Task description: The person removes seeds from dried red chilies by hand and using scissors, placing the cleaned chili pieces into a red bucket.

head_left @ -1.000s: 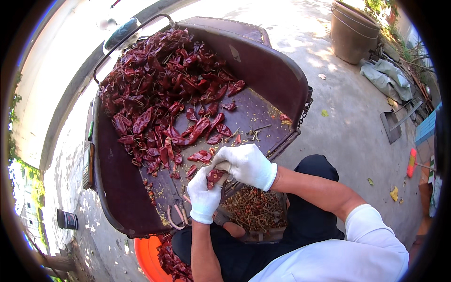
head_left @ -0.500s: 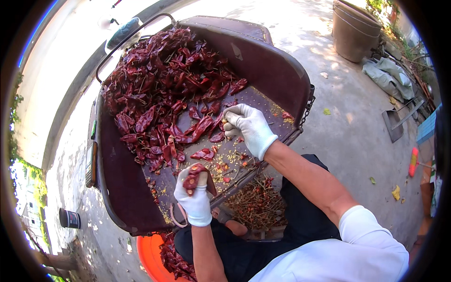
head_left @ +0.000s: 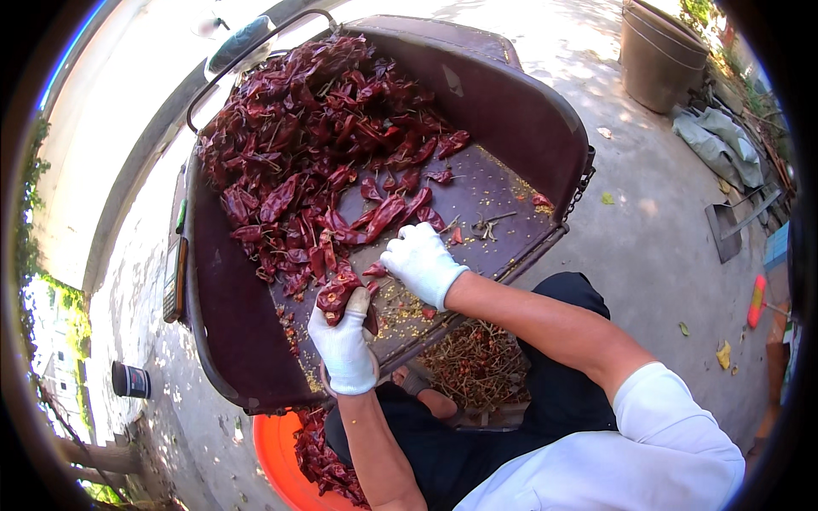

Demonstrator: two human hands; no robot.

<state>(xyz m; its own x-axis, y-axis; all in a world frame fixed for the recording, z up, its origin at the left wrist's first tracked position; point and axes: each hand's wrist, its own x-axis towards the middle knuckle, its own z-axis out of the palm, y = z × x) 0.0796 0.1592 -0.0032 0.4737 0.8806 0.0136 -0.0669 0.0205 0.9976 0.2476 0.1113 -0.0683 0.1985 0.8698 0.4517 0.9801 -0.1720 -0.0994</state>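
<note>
My left hand [head_left: 345, 351], in a white glove with a stained thumb, is closed around dried red chilies [head_left: 337, 293] above the near edge of the cart bed. My right hand [head_left: 423, 262], gloved too, has curled fingers low over the bed; the glove hides what they pinch, if anything. Just left of its fingertips lies a piece of red chili [head_left: 375, 269]. A big heap of dried chilies [head_left: 294, 128] fills the far left of the maroon metal cart bed [head_left: 503, 111]. Yellow seeds [head_left: 409, 305] and loose stems [head_left: 494, 220] are scattered on its floor.
Below the bed's near edge are a pile of stems [head_left: 477, 362] and an orange tub [head_left: 277, 451] of chilies. A phone-like device [head_left: 175, 279] hangs at the cart's left side. A large brown bucket [head_left: 660, 55], grey sacks [head_left: 720, 145] and a metal dustpan [head_left: 724, 230] stand rightward.
My right hand has come down and nearer to my left hand. My left hand has risen slightly toward the heap, still with chilies in it. A stem now lies on the bed's right side.
</note>
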